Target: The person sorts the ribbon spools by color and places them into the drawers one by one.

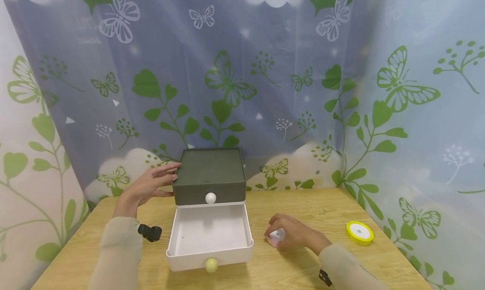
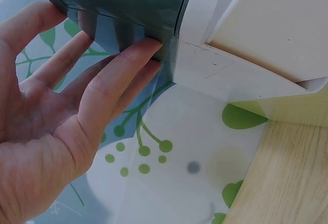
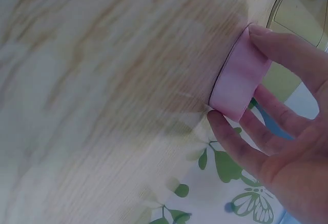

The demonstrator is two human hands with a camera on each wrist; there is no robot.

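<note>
A small two-drawer box with a dark green top (image 1: 212,166) stands on the table, its white lower drawer (image 1: 210,260) pulled out with nothing inside. My left hand (image 1: 149,187) rests its fingertips on the left side of the dark green part; in the left wrist view the fingers (image 2: 120,80) are spread along that wall. Right of the drawer, my right hand (image 1: 293,233) holds a pink ribbon roll (image 1: 273,240) low at the tabletop. In the right wrist view the thumb and fingers lie around the pink roll's (image 3: 238,78) outer edge.
A yellow ribbon roll (image 1: 360,233) with a white core lies flat near the table's right edge. The wooden table (image 1: 303,201) is backed by a printed curtain (image 1: 265,92) with leaves and butterflies. The upper drawer has a white knob (image 1: 210,198), the lower a yellowish one (image 1: 211,265).
</note>
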